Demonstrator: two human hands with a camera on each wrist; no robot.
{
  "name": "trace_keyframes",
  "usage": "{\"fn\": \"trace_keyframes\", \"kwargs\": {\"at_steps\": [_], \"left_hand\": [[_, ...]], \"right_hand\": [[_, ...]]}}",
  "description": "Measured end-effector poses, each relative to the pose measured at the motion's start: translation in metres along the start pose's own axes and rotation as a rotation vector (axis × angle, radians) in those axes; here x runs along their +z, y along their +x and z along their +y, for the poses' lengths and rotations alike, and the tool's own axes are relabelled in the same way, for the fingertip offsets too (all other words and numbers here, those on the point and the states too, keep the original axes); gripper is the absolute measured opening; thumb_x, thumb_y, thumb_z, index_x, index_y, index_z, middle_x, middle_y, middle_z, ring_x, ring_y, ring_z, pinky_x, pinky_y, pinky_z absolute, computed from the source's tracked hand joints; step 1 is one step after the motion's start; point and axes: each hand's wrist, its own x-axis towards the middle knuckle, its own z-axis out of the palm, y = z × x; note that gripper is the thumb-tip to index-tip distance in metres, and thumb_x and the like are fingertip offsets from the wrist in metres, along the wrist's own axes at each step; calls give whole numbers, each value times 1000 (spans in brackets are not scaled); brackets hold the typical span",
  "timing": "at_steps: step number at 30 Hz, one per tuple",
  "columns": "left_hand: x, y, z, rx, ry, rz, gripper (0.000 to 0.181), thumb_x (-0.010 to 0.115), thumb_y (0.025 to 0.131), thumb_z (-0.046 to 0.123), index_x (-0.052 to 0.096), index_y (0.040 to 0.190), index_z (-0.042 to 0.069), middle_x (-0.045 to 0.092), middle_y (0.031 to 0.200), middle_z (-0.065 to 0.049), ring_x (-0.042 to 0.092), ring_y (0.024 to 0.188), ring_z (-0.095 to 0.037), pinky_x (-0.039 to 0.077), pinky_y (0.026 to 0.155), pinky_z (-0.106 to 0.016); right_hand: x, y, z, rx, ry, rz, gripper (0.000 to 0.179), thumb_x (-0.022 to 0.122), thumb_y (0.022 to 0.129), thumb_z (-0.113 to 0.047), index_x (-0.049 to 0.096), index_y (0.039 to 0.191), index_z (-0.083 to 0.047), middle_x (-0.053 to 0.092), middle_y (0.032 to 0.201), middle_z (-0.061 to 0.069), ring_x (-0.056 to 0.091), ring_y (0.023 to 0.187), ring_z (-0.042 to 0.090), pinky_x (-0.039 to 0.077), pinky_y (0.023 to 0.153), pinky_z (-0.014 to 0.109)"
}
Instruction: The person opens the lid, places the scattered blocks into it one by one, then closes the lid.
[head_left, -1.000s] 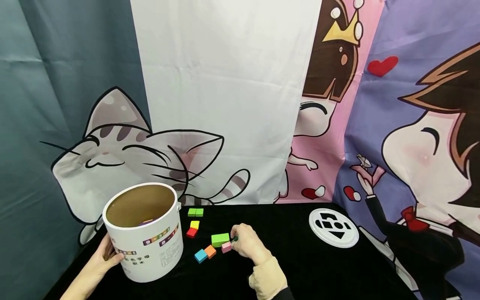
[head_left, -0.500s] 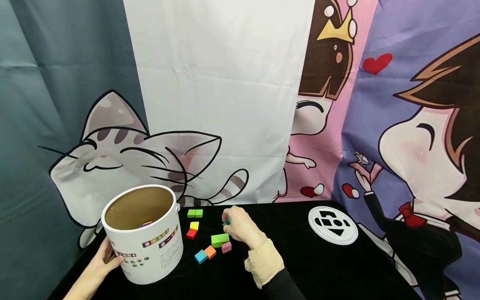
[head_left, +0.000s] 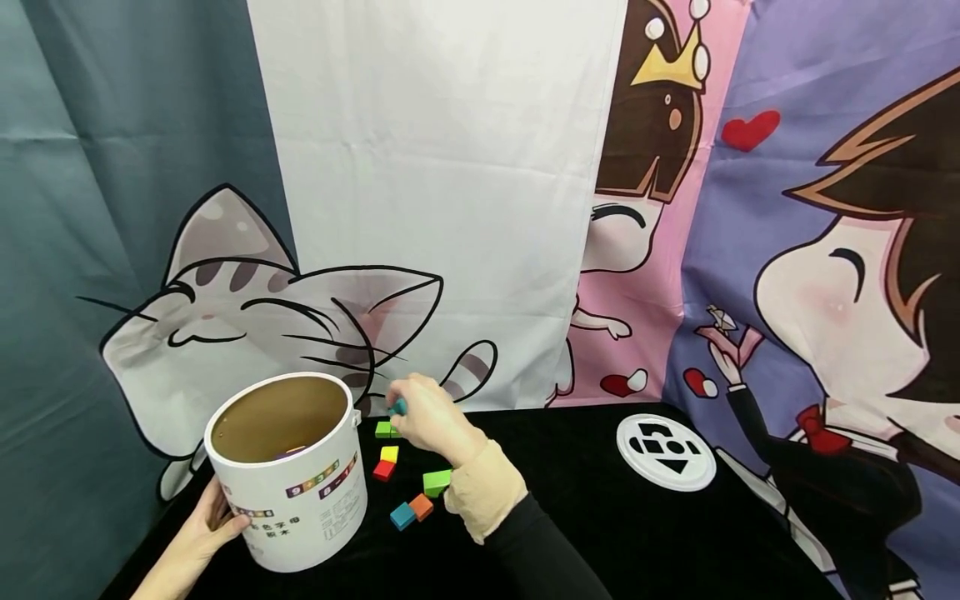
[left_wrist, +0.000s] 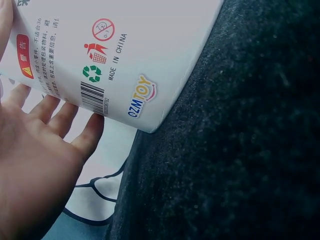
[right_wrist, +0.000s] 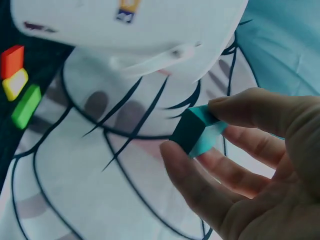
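My left hand (head_left: 198, 532) holds the side of a white bucket (head_left: 341, 521), thumb on the front and fingers spread around its left side. The bucket stands without a lid, tilted slightly; a few coloured pieces (head_left: 291, 452) show deep inside, mostly hidden by the wall. Between thumb and fingers, my right hand (head_left: 435, 418) pinches a small teal block (right_wrist: 192, 132), raised beside the bucket's right rim. In the right wrist view the block hangs just short of the bucket's handle (right_wrist: 162, 60), apart from it.
Right of the bucket lie light green blocks (head_left: 383, 429), a yellow block (head_left: 389, 453), a red block (head_left: 384, 471), a larger green block (head_left: 436, 483), a blue block (head_left: 402, 516) and an orange block (head_left: 422, 506) on black cloth. A white lid with cutouts (head_left: 701, 475) lies far right.
My right hand has lifted the teal block from beside the pink block and carried it left and away from me, toward the bucket. The pink block is now hidden. My left hand stays put.
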Motion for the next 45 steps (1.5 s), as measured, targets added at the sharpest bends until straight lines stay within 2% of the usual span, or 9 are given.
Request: {"fn": "trace_keyframes", "kwargs": {"at_steps": [9, 13, 19, 24, 27, 31, 35, 40, 45], "left_hand": [[-4, 4, 3, 13, 5, -10, 85, 50, 102, 6, -14, 156, 26, 5, 157, 7, 24, 118, 24, 29, 86, -6], [-3, 5, 3, 23, 1, -8, 85, 50, 103, 6, -14, 156, 24, 0, 160, 1, 23, 119, 23, 29, 86, -7], [3, 5, -1, 10, 6, -8, 85, 49, 103, 8, -16, 156, 23, -2, 159, 5, 23, 117, 25, 29, 86, -6], [13, 4, -5, -34, 4, -31, 86, 50, 103, 12, -20, 154, 13, -13, 159, -19, 23, 111, 28, 29, 84, -4], [17, 5, -4, -44, -5, -34, 87, 50, 103, 12, -20, 153, 12, -14, 155, -29, 24, 109, 28, 30, 84, -4], [16, 8, -2, -28, -3, -25, 86, 50, 103, 11, -19, 154, 16, -8, 160, -14, 25, 110, 28, 30, 84, -4], [10, 9, -3, 20, 9, -17, 85, 50, 103, 8, -17, 155, 16, 2, 156, 5, 26, 113, 27, 30, 85, -4], [0, 4, -12, 40, -1, -15, 87, 50, 101, 2, -19, 154, 10, 7, 148, 20, 30, 109, 27, 32, 83, -4], [-4, 3, -19, 67, -27, -16, 90, 51, 99, -3, -16, 155, 15, 16, 140, 27, 33, 108, 26, 35, 82, -6]], "right_hand": [[-5, 35, -49, -69, -13, 27, 17, 74, 85, -16, 70, 101, -18, 60, 99, -4, 51, 88, 8, 41, 74, 18], [7, 48, -69, -66, 7, 34, 24, 73, 86, -17, 69, 110, -20, 58, 102, -7, 51, 86, 5, 40, 70, 15], [35, 58, -87, -65, 12, 31, 27, 73, 87, -22, 68, 114, -24, 58, 105, -10, 51, 86, 2, 40, 68, 13], [58, 63, -91, -61, -50, 17, 19, 75, 85, -23, 70, 104, -25, 57, 95, -11, 49, 80, 1, 39, 67, 13], [67, 66, -92, -61, -77, 20, 18, 76, 83, -22, 70, 100, -25, 55, 90, -11, 48, 74, 3, 38, 64, 15], [71, 70, -95, -45, -111, 18, 18, 77, 81, -23, 70, 97, -25, 56, 88, -12, 51, 75, 3, 40, 65, 16], [71, 73, -102, 19, -114, 3, 17, 78, 81, -28, 69, 95, -27, 58, 90, -14, 55, 79, 4, 42, 66, 19], [77, 72, -114, 107, -102, -38, 17, 80, 81, -33, 66, 90, -31, 59, 89, -16, 57, 78, 4, 44, 57, 25], [83, 73, -118, 185, -100, -52, 18, 82, 79, -32, 66, 88, -32, 60, 90, -16, 57, 78, 5, 45, 56, 30]]}}
